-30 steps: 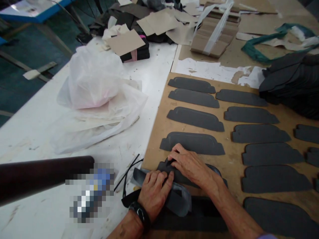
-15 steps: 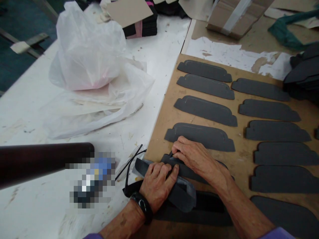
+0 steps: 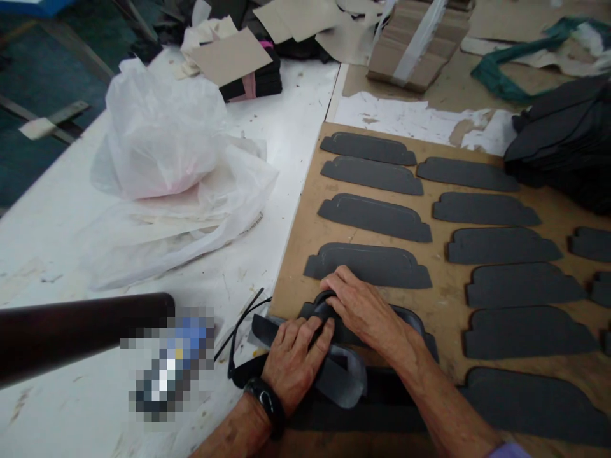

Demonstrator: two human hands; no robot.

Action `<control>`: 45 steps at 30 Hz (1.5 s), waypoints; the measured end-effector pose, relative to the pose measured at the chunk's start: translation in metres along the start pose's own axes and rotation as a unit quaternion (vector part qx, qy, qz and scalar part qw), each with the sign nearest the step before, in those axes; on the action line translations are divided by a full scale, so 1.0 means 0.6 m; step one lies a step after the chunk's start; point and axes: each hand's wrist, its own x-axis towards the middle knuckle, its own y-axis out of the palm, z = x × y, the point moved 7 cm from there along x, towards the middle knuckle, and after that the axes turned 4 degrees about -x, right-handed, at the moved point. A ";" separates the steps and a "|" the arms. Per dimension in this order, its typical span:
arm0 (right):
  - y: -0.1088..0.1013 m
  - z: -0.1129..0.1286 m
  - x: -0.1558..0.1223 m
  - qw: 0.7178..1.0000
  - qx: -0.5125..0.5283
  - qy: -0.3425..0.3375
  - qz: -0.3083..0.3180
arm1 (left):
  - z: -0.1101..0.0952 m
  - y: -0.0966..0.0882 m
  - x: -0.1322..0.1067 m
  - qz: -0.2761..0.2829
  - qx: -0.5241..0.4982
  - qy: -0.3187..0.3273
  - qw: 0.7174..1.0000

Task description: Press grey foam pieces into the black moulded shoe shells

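Dark panel: under both hands, left end by the fingertips, right end running out past the right wrist; lies on the brown board.
Right hand: palm down, fingers curled, fingertips pinching a curled dark edge at the panel's left end. Can't say if that edge belongs to the panel or is a separate layer.
Left hand: palm down, fingers together and slightly bent, resting on the panel's left end, just nearer the wearer than the right fingertips. Grip on anything beneath: can't say.
Grey flap: sticks out right of the left hand, rounded end visible.
Black bangle: on the left wrist.
Black cord: just left of the left hand, on the white table.
Second panel: right of the left wrist, nearer the wearer.
Panel column: four pieces, straight ahead of the right hand.
Next column: six pieces, right of the right hand.
Brown board: under all of these.
Pixelated blue item: left of the left hand.
Dark tube: farther left.
Plastic bag: ahead-left, well apart.
Dark stack: far ahead-right.
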 end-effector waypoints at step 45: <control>-0.002 -0.176 -0.261 0.845 0.047 0.479 -0.232 | 0.013 0.013 0.001 0.074 0.007 0.039 0.996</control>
